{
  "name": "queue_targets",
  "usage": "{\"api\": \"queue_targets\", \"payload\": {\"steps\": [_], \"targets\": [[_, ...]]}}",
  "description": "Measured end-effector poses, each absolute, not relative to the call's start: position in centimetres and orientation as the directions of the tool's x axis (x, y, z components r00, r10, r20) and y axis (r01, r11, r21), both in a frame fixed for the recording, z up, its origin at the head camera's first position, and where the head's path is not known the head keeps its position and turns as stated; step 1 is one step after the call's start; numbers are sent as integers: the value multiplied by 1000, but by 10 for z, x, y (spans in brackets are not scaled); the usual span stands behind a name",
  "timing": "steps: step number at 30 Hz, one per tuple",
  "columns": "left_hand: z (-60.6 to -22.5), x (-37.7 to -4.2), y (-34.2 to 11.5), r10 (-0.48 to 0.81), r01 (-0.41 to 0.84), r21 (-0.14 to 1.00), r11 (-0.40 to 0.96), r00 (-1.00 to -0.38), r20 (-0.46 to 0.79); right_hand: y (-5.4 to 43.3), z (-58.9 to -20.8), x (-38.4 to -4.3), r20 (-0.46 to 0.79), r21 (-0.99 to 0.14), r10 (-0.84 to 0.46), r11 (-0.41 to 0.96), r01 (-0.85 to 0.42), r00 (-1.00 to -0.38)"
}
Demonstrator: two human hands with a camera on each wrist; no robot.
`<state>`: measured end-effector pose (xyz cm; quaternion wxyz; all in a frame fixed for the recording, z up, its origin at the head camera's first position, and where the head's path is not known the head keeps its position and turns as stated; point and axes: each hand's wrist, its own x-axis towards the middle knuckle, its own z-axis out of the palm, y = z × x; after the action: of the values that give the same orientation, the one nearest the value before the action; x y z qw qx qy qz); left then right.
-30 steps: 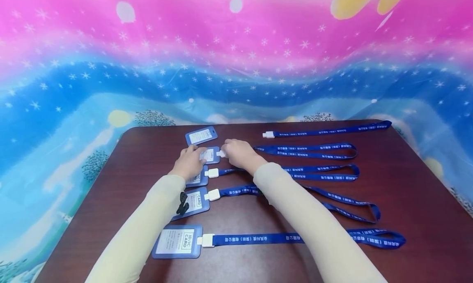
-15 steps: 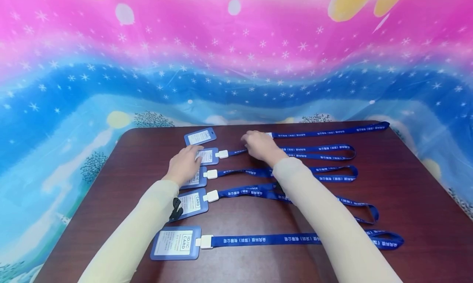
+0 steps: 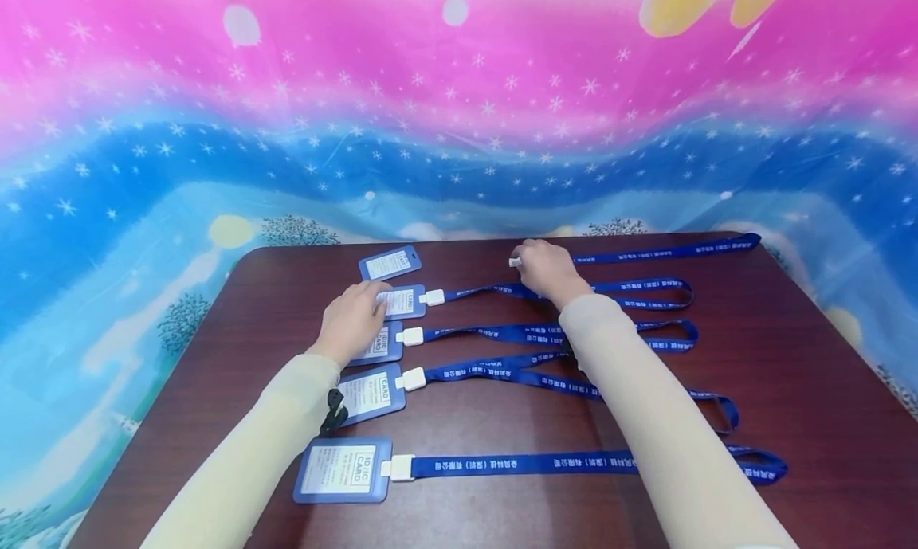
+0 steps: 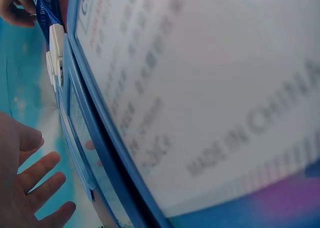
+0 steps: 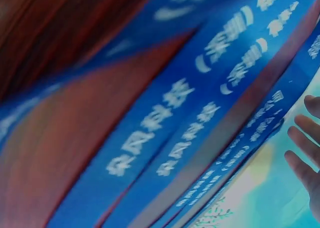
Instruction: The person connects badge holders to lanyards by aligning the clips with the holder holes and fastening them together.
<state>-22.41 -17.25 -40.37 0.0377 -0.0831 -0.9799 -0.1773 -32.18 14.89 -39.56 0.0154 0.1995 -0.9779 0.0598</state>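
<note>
In the head view, my right hand (image 3: pixel 548 272) is at the back of the table, its fingers around the white clip (image 3: pixel 514 262) of the farthest blue lanyard (image 3: pixel 667 254). Most of that clip is hidden by the hand. My left hand (image 3: pixel 351 318) lies over the edge of a blue badge holder (image 3: pixel 410 301), which is joined by a white clip to the second lanyard (image 3: pixel 495 292). Its fingers (image 4: pixel 42 170) look spread and relaxed in the left wrist view. Behind it, a loose badge holder (image 3: pixel 390 263) lies with no lanyard attached.
Nearer the front, several more badge holders, such as the nearest one (image 3: pixel 344 471), lie in a column with blue lanyards (image 3: pixel 473 464) stretched to the right. All rest on a dark brown table (image 3: pixel 459 517). A patterned pink and blue cloth (image 3: pixel 459 135) hangs behind.
My right hand has left the second lanyard's clip and moved right and back to the farthest lanyard's clip. My left hand has drawn slightly left, uncovering more of the badge holder.
</note>
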Motion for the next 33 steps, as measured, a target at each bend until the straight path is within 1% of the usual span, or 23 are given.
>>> {"api": "queue_targets", "payload": {"steps": [8, 14, 18, 25, 30, 33], "targets": [[-406, -224, -171, 149, 176, 348, 921, -983, 104, 157, -410, -324, 39, -99, -356, 928, -359, -933], [-405, -225, -172, 150, 180, 338, 924, -982, 114, 149, -407, -327, 104, -89, -368, 922, -378, -924], [-405, -228, -169, 158, 188, 338, 922, -981, 114, 144, -405, -328, 109, -58, -376, 922, -384, -920], [-406, -237, -171, 164, 182, 371, 911, -983, 79, 131, -406, -329, 125, 21, -406, 913, -407, -905], [-406, -249, -177, 160, 175, 365, 915, -985, 70, 120, -408, -330, 120, 20, -412, 911, -412, -903], [-408, -258, -180, 152, 163, 367, 916, -987, 60, 113, -408, -329, 96, 48, -421, 907, -418, -902]]}}
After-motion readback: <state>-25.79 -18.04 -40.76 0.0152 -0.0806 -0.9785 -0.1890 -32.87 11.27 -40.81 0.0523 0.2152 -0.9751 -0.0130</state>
